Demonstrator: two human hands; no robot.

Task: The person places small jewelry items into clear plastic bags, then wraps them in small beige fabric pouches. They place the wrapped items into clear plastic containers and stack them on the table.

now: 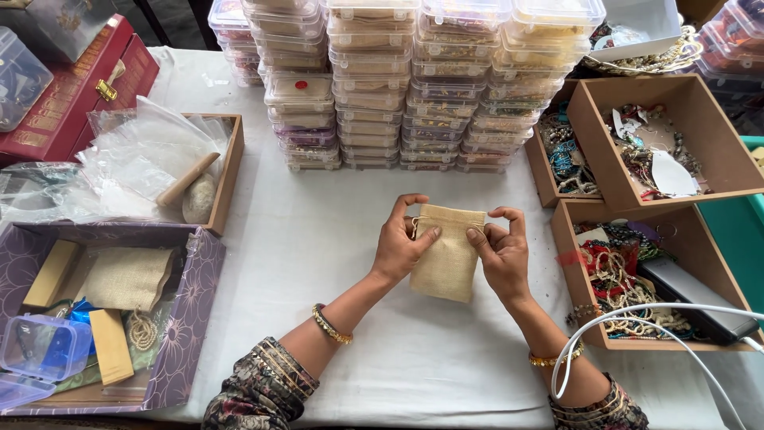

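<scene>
Pinching the top edge of a small burlap pouch [447, 253], my left hand [400, 241] grips its left corner, thumb in front and fingers curled behind the cloth. My right hand [501, 251] grasps the opposite corner the same way, thumb and forefinger closed on the rim. The pouch hangs between the two hands, its mouth uppermost and its lower end tilted a little toward my right, just above the white cloth of the worktop [318, 263]. A gold bangle [332, 325] sits on my left wrist and another bangle [555, 359] on my right.

Beyond the hands, at the far side of the worktop, stand several tall stacks of clear plastic boxes [414, 87] with lids. To my right are three open cardboard trays [700, 103] holding tangles of beads and necklaces, and a white cable [637, 318] loops over the nearest tray. To my left lies a purple patterned box [195, 279] containing another piece of burlap, small tan cartons and a little clear blue case. Behind it a wooden tray [231, 163] holds crumpled clear plastic bags, a stone and a short wooden stick. A dark red case [72, 87] with a gold clasp rests at the far left corner.
</scene>
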